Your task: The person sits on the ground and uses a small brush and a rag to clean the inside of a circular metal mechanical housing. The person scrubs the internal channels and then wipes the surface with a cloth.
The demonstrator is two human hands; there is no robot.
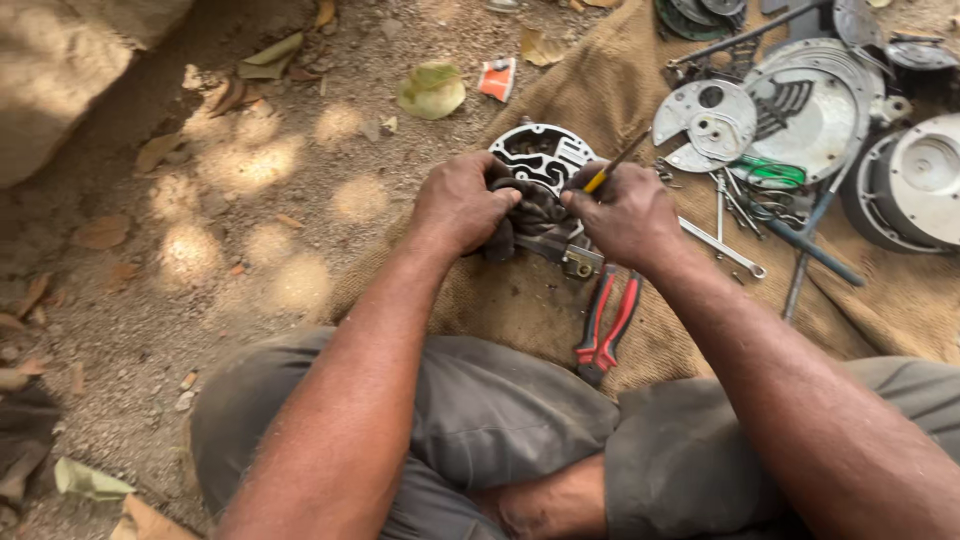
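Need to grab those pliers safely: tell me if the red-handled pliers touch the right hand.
Apart. The head view shows the red-handled pliers lying on the burlap below the right hand, with bare cloth between them.

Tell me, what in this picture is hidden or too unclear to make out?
All from the head view:
- Dark part between the hands: mostly covered by the left hand and right hand.
- Screwdriver tip: hidden behind the right hand's fingers.
- Round housing: cut off by the right edge.
- Parts at the top: cut off by the top edge.
- Small tools on the sacking: tangled, too small to tell apart.
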